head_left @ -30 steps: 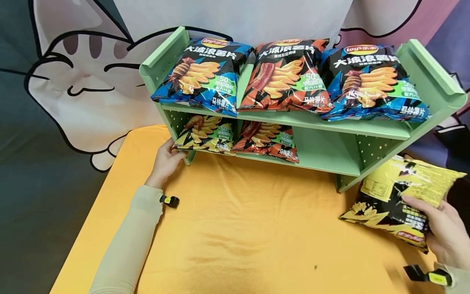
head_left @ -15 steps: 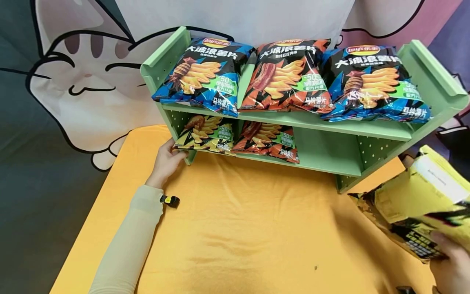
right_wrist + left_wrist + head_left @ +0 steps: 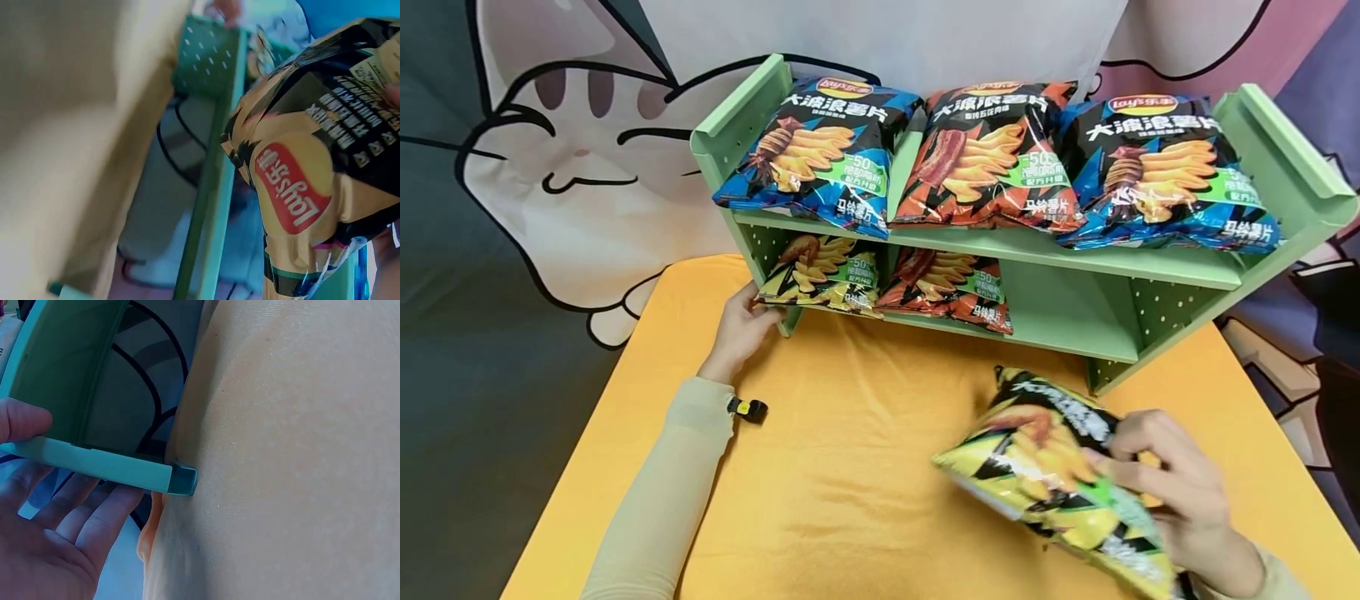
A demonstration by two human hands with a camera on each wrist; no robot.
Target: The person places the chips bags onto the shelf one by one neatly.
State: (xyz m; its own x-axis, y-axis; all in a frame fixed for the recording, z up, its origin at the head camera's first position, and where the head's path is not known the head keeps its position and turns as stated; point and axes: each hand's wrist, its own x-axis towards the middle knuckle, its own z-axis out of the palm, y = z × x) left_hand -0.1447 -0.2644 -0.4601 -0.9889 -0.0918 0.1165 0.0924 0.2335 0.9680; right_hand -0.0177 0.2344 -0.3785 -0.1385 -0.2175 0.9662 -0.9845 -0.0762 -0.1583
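My right hand (image 3: 1187,492) grips a yellow and black bag of potato chips (image 3: 1037,467), its front side up, tilted in front of the green shelf (image 3: 1075,312). In the right wrist view the back of this chip bag (image 3: 350,144) shows a red Lay's logo. At the shelf's lower left corner, my left hand (image 3: 743,329) holds the side panel. The left wrist view shows the thumb (image 3: 25,420) on one face of the panel edge (image 3: 100,461) and the fingers (image 3: 109,522) on the other.
On the upper tier lie a blue chip bag (image 3: 820,158), a red one (image 3: 988,158) and another blue one (image 3: 1165,175). The lower tier holds a yellow bag (image 3: 827,273) and a red bag (image 3: 951,287) at left and middle. A yellow cloth (image 3: 850,467) covers the table.
My right hand has brought the yellow chip bag leftward from beyond the shelf's right side, turning its front side up. The left hand stays on the shelf.
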